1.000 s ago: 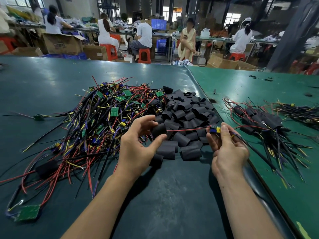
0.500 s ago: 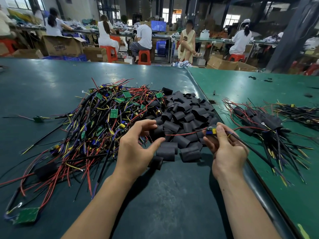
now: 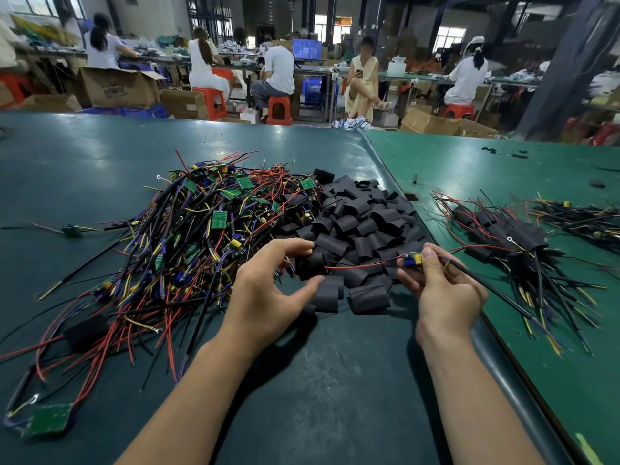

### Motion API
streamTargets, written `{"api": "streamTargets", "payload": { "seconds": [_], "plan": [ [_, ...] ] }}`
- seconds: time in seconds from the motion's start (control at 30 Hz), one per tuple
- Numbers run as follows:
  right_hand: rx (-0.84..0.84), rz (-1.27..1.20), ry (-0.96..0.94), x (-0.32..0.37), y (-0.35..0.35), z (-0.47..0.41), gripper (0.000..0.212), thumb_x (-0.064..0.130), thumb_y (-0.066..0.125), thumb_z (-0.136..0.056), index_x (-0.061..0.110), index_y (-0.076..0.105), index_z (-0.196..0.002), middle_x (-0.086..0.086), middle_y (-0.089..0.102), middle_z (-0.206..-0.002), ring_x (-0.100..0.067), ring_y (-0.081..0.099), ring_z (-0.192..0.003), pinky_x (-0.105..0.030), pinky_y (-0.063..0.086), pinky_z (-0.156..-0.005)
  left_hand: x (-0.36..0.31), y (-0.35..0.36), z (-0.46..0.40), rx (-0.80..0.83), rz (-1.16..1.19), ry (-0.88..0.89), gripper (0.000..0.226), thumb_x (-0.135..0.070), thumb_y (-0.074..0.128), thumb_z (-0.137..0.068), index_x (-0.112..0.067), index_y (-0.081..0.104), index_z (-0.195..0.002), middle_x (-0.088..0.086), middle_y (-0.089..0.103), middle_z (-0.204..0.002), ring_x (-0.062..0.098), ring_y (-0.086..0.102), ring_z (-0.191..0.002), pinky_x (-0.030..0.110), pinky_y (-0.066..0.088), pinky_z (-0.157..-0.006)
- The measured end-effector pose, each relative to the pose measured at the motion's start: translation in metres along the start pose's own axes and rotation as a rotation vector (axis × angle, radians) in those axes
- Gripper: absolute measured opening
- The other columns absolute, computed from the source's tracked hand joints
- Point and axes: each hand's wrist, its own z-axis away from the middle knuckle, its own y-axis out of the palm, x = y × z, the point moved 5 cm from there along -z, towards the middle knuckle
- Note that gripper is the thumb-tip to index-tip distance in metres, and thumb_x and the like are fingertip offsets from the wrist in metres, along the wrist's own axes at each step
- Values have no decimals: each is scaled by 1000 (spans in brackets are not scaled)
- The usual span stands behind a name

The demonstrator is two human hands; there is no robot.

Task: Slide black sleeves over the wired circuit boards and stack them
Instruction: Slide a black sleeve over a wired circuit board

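Dark teal tabletop (image 3: 84, 156), busy workshop behind; left hand (image 3: 268, 290) gripping black tubular sleeve (image 3: 310, 265), right hand (image 3: 443, 290) pinching small wired circuit board (image 3: 412, 260).

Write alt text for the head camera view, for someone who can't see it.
A left hand holds a black sleeve threaded on red wire while the right hand pinches a small circuit board, above heaped wired boards and loose sleeves.
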Motion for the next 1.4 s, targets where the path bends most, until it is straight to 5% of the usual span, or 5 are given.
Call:
{"api": "streamTargets", "payload": {
  "seconds": [0.3, 0.5, 0.97, 1.13, 1.4],
  "plan": [
    [225, 82, 1, 1, 28, 32, 9, 15, 75, -86, 22, 79, -82, -5, 76, -81, -23, 72, -78, -34, 59, -72, -9, 10, 4, 151, -301, 101, 46, -17, 86, -73, -12, 68, -114, -4, 72, -104, 15, 66, -96, 36, 44, -88],
    [349, 56, 71, -3, 39, 49, 11, 9, 74, -85, 17, 74, -76, -6, 73, -72, -20, 72, -69, -28, 58, -60, -14, 10, 4, 127, -457, 122, 46, -25, 85, -74, -14, 67, -115, -5, 75, -95, 14, 72, -85, 45, 42, -99],
    [380, -53, 409, -13, 42, 54, 21, 6, 73, -83, 13, 73, -62, -9, 73, -72, -18, 70, -60, -24, 56, -53, -12, 15, 6, 159, -248, 109, 46, -17, 81, -77, -13, 66, -120, -4, 70, -107, 9, 58, -100, 40, 44, -94],
    [417, 12, 438, -14, 42, 56, 7, 8, 73, -83, 4, 67, -82, -12, 73, -75, -20, 72, -65, -26, 57, -55, -9, 16, 6, 196, -182, 34, 51, -12, 83, -75, -15, 64, -122, -3, 70, -106, 16, 62, -102, 31, 43, -93],
    [564, -33, 630, -17, 44, 60, 11, 9, 64, -91, 2, 59, -99, -13, 71, -79, -21, 71, -66, -28, 59, -58, -15, 16, 6, 231, -53, 75, 51, -10, 82, -76, -12, 63, -123, -2, 72, -106, 15, 69, -100, 39, 56, -87]
  ]
}}
